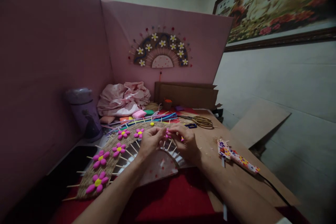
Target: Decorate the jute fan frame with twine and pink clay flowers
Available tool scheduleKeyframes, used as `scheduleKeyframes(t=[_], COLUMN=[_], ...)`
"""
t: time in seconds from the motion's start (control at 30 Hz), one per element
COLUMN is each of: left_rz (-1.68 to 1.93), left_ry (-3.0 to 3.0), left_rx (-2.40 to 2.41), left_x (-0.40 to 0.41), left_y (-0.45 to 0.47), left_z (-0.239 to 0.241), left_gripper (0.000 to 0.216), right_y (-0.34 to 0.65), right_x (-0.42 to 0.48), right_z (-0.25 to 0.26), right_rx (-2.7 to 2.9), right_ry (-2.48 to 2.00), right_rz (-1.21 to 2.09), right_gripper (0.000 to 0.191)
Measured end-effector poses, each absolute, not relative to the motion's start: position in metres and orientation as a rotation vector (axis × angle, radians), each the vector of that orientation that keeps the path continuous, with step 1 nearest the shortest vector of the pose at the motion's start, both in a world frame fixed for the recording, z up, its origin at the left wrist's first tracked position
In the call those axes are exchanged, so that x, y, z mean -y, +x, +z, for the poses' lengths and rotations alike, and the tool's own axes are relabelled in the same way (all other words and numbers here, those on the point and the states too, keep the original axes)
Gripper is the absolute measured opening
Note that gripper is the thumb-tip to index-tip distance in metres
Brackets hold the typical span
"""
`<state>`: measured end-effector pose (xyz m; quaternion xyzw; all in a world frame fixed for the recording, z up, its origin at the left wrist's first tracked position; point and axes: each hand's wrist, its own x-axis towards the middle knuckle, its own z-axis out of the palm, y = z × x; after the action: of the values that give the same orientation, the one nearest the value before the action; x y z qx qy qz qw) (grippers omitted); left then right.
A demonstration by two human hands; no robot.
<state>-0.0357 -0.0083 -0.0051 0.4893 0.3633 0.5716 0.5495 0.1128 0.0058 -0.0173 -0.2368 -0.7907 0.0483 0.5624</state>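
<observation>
A fan-shaped craft piece (88, 175) wound with twine lies in front of me, with thin sticks radiating from it. Along its band sit pink flowers (100, 159) with yellow centres, and a small yellow ball (152, 124) is near the top edge. My left hand (152, 141) is over the fan's middle, thumb and fingers pinched together. Facing it, my right hand (185, 143) is also pinched, its fingertips almost meeting the left ones. A bit of pink (168, 133) shows between the fingertips; whether it is held or lies on the fan behind, I cannot tell.
At right a flower-patterned glue gun (236, 156) with a cord lies on the board. Golden-handled scissors (203, 121) lie behind my right hand. A purple tumbler (86, 115) stands left, beside crumpled pink cloth (123, 98). A finished fan (162, 47) hangs on the pink panel.
</observation>
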Motion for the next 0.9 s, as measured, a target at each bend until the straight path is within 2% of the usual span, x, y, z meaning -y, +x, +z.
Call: scheduleKeyframes(t=[0.6,0.9], left_rz=[1.36,1.223], left_ry=[1.207,1.057], left_rx=[-0.832,-0.751], left_x=[0.011,0.0098], left_y=[-0.0348,-0.035], left_z=[-0.0037,-0.0086], left_gripper=[0.042,0.044], right_y=[0.1143,0.1151], right_x=[-0.002,-0.0007], right_z=[-0.0161,-0.0193], right_rx=[1.883,1.864], right_ry=[-0.613,-0.621], right_rz=[0.044,0.004], right_gripper=[0.012,0.009])
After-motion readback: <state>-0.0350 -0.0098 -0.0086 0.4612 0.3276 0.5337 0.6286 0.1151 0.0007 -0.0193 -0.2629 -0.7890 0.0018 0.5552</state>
